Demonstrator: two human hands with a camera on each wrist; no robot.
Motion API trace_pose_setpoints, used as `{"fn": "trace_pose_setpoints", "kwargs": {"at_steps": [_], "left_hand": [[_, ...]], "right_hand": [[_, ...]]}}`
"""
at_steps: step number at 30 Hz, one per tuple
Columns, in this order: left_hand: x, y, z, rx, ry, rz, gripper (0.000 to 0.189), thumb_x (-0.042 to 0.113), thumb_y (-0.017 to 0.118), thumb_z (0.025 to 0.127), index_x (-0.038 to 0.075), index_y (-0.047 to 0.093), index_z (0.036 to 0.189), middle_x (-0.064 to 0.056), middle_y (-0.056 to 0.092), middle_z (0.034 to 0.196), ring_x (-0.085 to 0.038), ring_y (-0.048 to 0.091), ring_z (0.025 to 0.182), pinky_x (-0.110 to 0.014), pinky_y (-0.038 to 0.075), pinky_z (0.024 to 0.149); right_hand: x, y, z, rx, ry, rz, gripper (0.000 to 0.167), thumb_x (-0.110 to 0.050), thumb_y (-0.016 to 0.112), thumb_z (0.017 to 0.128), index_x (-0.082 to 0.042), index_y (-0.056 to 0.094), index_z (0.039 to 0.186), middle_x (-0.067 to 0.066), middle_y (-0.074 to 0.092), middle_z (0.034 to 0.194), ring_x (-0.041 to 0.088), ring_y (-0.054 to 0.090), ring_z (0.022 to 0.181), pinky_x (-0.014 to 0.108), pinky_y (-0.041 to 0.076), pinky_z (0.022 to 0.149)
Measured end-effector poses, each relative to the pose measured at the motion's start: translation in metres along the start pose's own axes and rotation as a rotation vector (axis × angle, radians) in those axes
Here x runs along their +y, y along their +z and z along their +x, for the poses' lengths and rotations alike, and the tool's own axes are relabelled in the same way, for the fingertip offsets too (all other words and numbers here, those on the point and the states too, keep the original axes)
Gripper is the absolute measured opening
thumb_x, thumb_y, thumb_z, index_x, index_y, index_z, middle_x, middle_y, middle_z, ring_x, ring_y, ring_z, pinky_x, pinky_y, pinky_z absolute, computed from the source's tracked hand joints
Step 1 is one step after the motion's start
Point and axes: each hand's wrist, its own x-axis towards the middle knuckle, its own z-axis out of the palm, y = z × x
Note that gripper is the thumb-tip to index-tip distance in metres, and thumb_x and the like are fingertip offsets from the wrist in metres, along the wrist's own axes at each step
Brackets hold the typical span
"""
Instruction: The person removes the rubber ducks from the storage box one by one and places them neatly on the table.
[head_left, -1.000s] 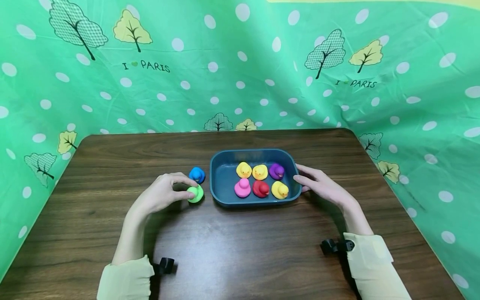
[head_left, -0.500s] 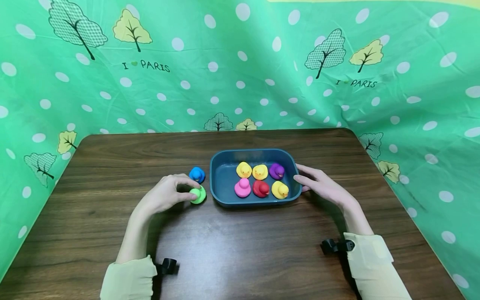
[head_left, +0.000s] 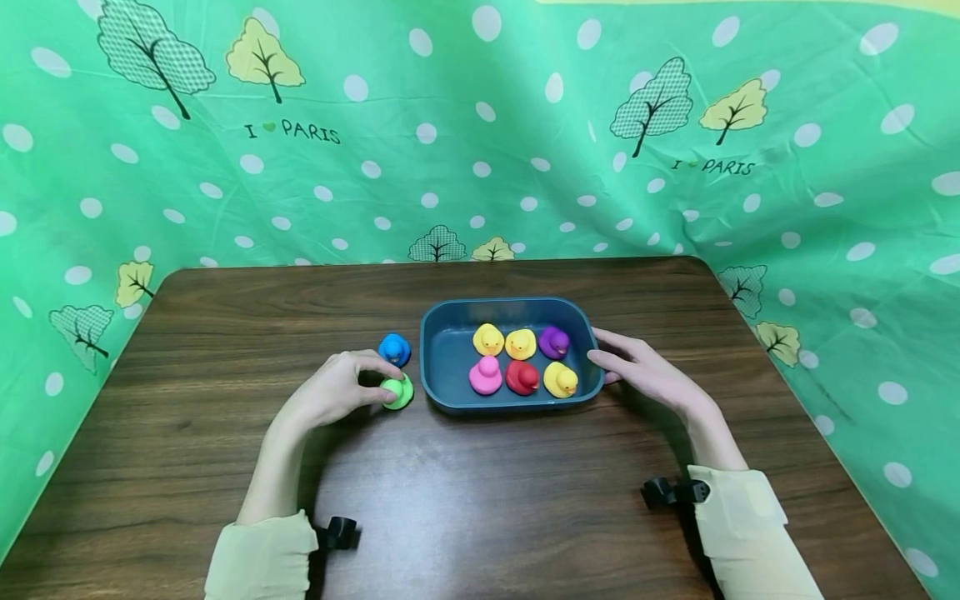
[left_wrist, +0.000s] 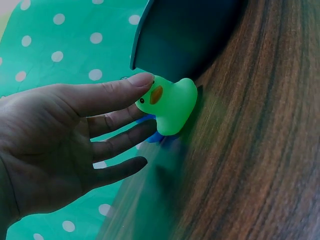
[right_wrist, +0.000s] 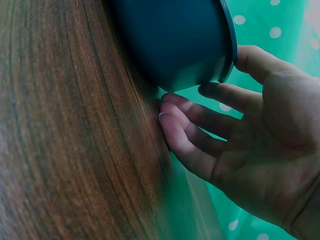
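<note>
A light green rubber duck [head_left: 398,391] stands on the table just left of the dark blue bin [head_left: 450,403]. My left hand [head_left: 330,388] pinches its head between thumb and forefinger; in the left wrist view the green duck [left_wrist: 176,106] shows its orange beak beside the thumb. Right behind it is a blue duck [head_left: 393,349], mostly hidden in the left wrist view. At the bin's right end, my right hand [head_left: 648,375] touches the rim and side wall with loosely extended fingers. In the right wrist view, the bin's outer wall [right_wrist: 175,45] meets the thumb and forefinger.
Inside the bin sit several ducks: pink [head_left: 486,377], red [head_left: 522,377], purple [head_left: 553,342] and yellow ones [head_left: 560,380]. The brown wooden table [head_left: 480,517] ends at the back against a green dotted cloth [head_left: 480,150].
The green duck has shifted a little to the right, nearer the bin, with my left hand moving along with it. My right hand and the bin stay put.
</note>
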Motion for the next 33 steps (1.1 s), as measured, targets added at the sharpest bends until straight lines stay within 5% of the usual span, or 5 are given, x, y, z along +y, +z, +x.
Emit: {"fn": "trace_pose_setpoints", "kwargs": {"at_steps": [8, 19, 33], "left_hand": [[0.006, -0.001, -0.002, 0.015, -0.002, -0.012, 0.028, 0.025, 0.077, 0.093, 0.015, 0.076, 0.119, -0.005, 0.074, 0.124, -0.028, 0.061, 0.128, -0.053, 0.05, 0.107], [0.025, -0.003, -0.005, 0.151, 0.058, -0.046, 0.024, 0.023, 0.072, 0.097, 0.016, 0.075, 0.12, -0.001, 0.075, 0.116, -0.022, 0.066, 0.118, -0.049, 0.049, 0.108], [0.053, 0.01, 0.002, 0.265, 0.158, -0.019, 0.022, 0.024, 0.073, 0.097, 0.02, 0.076, 0.118, 0.003, 0.074, 0.114, -0.016, 0.066, 0.11, -0.047, 0.053, 0.097]], "right_hand": [[0.001, -0.001, -0.001, 0.005, 0.0, -0.019, 0.063, -0.045, 0.05, 0.108, -0.014, 0.035, 0.161, 0.018, 0.044, 0.161, 0.029, 0.065, 0.122, 0.046, 0.05, 0.108], [0.001, -0.002, -0.003, 0.003, 0.004, -0.006, 0.063, -0.045, 0.05, 0.108, -0.015, 0.035, 0.161, 0.018, 0.044, 0.161, 0.03, 0.066, 0.121, 0.056, 0.046, 0.111], [0.001, 0.0, -0.001, -0.004, -0.01, 0.018, 0.062, -0.044, 0.049, 0.108, -0.017, 0.035, 0.161, 0.017, 0.043, 0.162, 0.032, 0.063, 0.126, 0.051, 0.051, 0.108]]}}
